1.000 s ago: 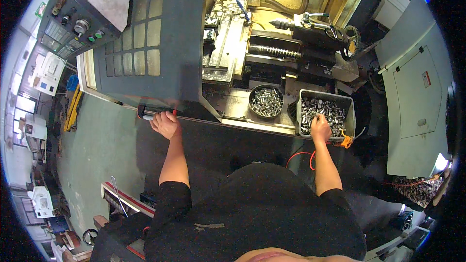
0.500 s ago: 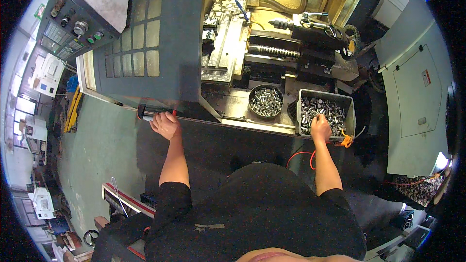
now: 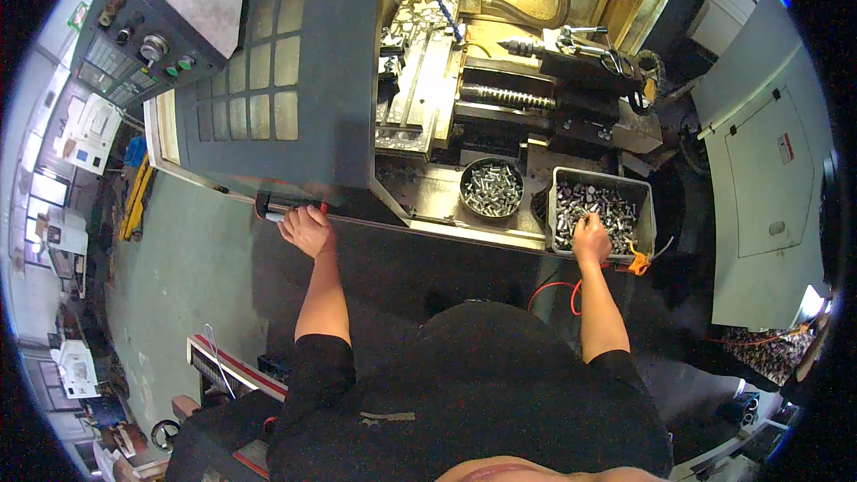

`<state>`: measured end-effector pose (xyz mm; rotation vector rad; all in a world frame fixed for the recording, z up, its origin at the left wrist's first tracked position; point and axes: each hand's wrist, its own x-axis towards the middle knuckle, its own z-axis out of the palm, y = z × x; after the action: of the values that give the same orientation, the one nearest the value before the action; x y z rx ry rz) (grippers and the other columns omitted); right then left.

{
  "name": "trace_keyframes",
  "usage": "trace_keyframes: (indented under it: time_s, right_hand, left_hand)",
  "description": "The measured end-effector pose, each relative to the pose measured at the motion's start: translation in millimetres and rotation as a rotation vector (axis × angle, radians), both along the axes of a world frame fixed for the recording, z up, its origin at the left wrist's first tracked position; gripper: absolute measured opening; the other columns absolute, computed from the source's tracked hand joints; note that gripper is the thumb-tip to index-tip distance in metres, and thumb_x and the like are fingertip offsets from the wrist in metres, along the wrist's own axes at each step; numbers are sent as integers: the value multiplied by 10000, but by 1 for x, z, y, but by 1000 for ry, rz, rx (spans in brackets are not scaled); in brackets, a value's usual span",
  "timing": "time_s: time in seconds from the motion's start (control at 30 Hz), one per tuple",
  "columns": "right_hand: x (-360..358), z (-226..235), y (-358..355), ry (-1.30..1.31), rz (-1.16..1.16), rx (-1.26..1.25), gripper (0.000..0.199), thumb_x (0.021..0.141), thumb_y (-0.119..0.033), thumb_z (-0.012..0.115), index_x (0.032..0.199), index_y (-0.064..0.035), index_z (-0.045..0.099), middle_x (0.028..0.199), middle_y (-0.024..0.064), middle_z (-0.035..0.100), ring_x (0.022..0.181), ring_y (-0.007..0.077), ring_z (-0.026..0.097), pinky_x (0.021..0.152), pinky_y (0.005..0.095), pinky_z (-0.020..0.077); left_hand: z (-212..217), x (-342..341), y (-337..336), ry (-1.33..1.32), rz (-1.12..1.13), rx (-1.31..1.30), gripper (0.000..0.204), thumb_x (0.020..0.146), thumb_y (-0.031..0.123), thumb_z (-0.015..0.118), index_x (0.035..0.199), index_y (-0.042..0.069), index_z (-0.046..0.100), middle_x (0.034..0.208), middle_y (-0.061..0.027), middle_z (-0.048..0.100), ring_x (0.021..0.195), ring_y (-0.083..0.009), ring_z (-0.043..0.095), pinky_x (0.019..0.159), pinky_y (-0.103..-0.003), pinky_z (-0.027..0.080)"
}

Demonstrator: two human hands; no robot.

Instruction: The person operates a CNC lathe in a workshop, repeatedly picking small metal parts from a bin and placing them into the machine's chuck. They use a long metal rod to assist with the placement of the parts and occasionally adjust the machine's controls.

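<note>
The rectangular grey plastic bin (image 3: 644, 201) sat at the front right of the open machine bay, heaped with small, shiny silver metal cylinders (image 3: 607, 205), short and alike, lying at every angle; there were too many to count. The right hand (image 3: 590, 238) reached down into this bin at its near edge, palm down on the pile, its fingers curled among the pieces; whether they had closed on one could not be told. An orange tag (image 3: 635, 261) hung at the bin's near corner, just beside that hand.

Just left of the bin stood one round dark metal bowl (image 3: 491, 187), also filled with the same kind of silver cylinders. So there were two containers of parts, one square-cornered and one round, side by side and close together.

The left hand (image 3: 305, 230) was well apart from the bin, at the lower edge of the dark grey sliding machine door (image 3: 312, 107), its fingers clenched around the horizontal bar handle (image 3: 275, 211) there. Behind the containers lay the machine bed (image 3: 420, 80) and a horizontal spindle (image 3: 553, 45). One control panel (image 3: 134, 54) with knobs and buttons stood at the far left.
</note>
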<state>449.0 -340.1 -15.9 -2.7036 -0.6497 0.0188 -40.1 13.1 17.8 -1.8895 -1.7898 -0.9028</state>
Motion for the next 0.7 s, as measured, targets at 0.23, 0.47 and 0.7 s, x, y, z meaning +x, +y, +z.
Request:
trace_keyframes:
  time_s: [0.23, 0.47, 0.7]
  right_hand:
    - [-4, 7, 2, 6, -4, -11, 262, 932, -334, 567, 1041, -105, 634, 1009, 165, 709, 920, 398, 674, 765, 528, 521]
    - [-3, 3, 1, -15, 7, 17, 263, 930, -330, 578, 1041, -100, 641, 1003, 164, 710, 907, 397, 675, 756, 526, 520]
    - [-3, 5, 1, -30, 10, 26, 246, 927, -323, 590, 1028, -105, 644, 982, 160, 712, 877, 395, 680, 736, 524, 524]
  left_hand:
    - [-1, -1, 1, -13, -1, 17, 340, 973, 317, 480, 942, 56, 696, 1079, -121, 663, 1183, -313, 567, 1142, -567, 299]
    - [-1, 0, 1, -13, 5, -1, 346, 970, 323, 473, 940, 65, 702, 1077, -117, 662, 1188, -312, 565, 1145, -568, 297]
    - [-3, -2, 2, -12, 2, -1, 350, 972, 331, 470, 920, 70, 696, 1065, -116, 659, 1185, -312, 565, 1138, -573, 308]
